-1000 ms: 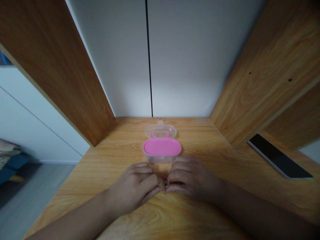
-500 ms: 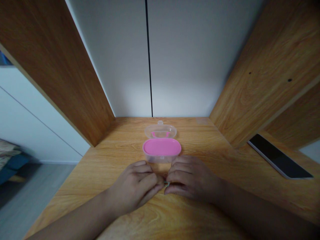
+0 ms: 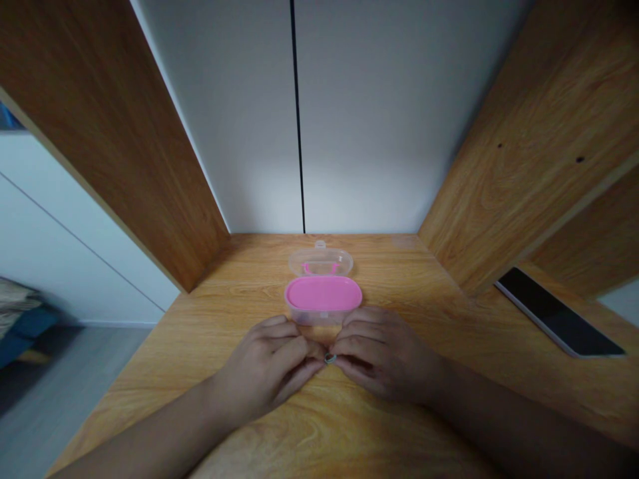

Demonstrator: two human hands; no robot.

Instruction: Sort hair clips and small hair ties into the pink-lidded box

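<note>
Between my two hands a small, thin, pale loop [image 3: 330, 358] shows at the fingertips; whether it is thread, a band or wire cannot be made out. My left hand [image 3: 274, 362] pinches it from the left with thumb and forefinger, the other fingers curled. From the right, my right hand [image 3: 374, 352] pinches it the same way. Just beyond the hands sits a clear oval plastic box [image 3: 324, 318] with a pink inner tray or cover [image 3: 323, 293]. Its clear lid [image 3: 297, 263], with a pink handle, is folded back behind it.
Everything lies on a wood-grain tabletop [image 3: 210, 352]. A dark-screened phone [image 3: 556, 309] rests at the right. Wooden side panels [image 3: 150, 133] and a pale back wall [image 3: 374, 133] enclose the far end. Beyond the left edge is the grey floor [image 3: 100, 366].
My fingertips have drawn closer together and moved slightly away from me. The pale strand between them now shows as a small rounded loop. The box has not moved.
</note>
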